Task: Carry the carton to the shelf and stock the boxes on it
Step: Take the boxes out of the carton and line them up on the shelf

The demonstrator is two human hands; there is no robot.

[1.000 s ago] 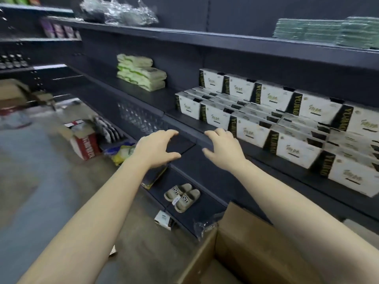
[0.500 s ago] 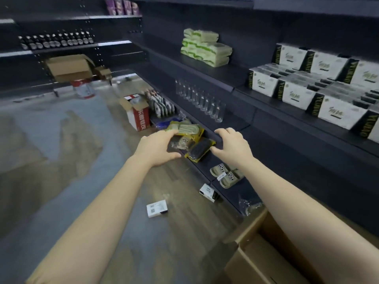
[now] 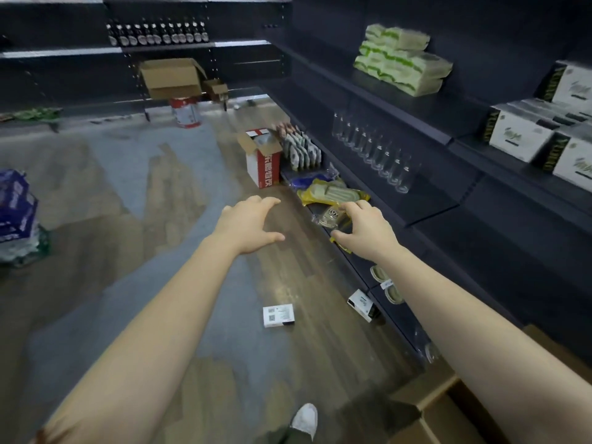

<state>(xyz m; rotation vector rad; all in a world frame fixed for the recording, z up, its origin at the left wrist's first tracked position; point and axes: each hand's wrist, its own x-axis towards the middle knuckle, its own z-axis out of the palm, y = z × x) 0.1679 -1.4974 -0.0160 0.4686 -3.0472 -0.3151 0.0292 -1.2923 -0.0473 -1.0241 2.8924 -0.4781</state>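
Both arms stretch out in front of me over the floor. My left hand (image 3: 249, 225) is empty, fingers spread, above the wooden floor. My right hand (image 3: 368, 230) is also empty with fingers apart, hovering over wrapped slippers on the bottom shelf. The open brown carton (image 3: 439, 411) sits on the floor at the lower right, mostly cut off by the frame edge. White boxes with black-and-gold ends (image 3: 525, 136) stand in rows on the dark shelf (image 3: 416, 100) at the far right.
Green packs (image 3: 400, 59) and a row of glasses (image 3: 374, 149) occupy the shelving. On the floor lie two small white boxes (image 3: 278, 315), a red-and-white carton (image 3: 263, 158), a tin (image 3: 185, 112) and an open brown box (image 3: 171, 78). A blue pack stack (image 3: 16, 213) stands left.
My view has swung left and down, away from the stocked white boxes toward the aisle floor. Both hands stayed empty and spread, drifting with the turn.
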